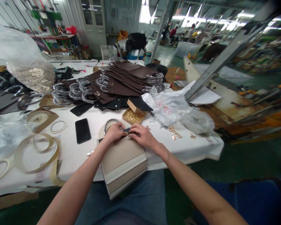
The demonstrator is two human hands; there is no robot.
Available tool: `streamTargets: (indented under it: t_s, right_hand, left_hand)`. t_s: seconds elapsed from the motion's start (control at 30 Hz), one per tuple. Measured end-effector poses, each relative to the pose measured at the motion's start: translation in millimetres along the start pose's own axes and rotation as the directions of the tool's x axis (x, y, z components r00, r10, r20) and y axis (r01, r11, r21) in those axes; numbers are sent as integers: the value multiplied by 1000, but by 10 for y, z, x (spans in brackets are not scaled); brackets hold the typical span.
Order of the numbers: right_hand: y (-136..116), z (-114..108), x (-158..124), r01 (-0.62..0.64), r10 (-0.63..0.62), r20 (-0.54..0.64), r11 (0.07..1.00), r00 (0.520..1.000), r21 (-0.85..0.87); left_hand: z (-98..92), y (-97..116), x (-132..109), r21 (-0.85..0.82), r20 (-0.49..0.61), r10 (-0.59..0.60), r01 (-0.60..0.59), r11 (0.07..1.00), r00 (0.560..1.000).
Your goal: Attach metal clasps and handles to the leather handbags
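A beige handbag (121, 153) lies at the table's front edge, its bottom end jutting out over my lap. Its handle (109, 123), wrapped in clear plastic, curves up at the far end. My left hand (116, 132) is closed at the bag's top edge, fingers bent around a small dark strap (126, 130). From the other side my right hand (141, 135) pinches the same strap. The fingers hide most of it, and I cannot make out its fastening. Just beyond the hands stands a small cardboard box (142, 120) full of gold-coloured metal pieces (134, 116).
Dark brown bag panels (124, 76) with plastic-wrapped handles are piled behind. A phone (82, 130) and tape rolls (57, 126) lie left. Gold fittings (174, 132) and crumpled plastic bags (170, 106) lie right. A metal post (221, 59) slants over the table's right side.
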State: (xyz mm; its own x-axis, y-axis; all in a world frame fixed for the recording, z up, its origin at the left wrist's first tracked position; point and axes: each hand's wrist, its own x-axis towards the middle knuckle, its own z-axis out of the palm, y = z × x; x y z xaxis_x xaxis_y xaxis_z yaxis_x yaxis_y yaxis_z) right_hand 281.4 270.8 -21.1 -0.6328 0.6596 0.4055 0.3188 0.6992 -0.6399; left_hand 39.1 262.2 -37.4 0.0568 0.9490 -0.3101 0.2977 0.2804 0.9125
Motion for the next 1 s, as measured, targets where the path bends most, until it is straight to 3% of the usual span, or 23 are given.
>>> streamTargets:
  t_s: [0.47,0.6,0.8,1.0]
  right_hand:
    - [152,-8,51,114,-110,75,992,991,-53]
    - [156,-28,80,112,-108,100,993,989,-44]
    - [59,-74,77,112,-101,145,991,984,-70]
    - [103,-30,65,78,-75,96,997,993,-25]
  left_hand:
    - [-6,74,-59,-26,-30,19,-19,999,999]
    - [-39,62,-70,-57,13,20,-19,998,1000]
    - [-110,-24,-39,-169,176,52,-22,985,983]
    - [-130,-20,-29,-160,169,65,-38,986,984]
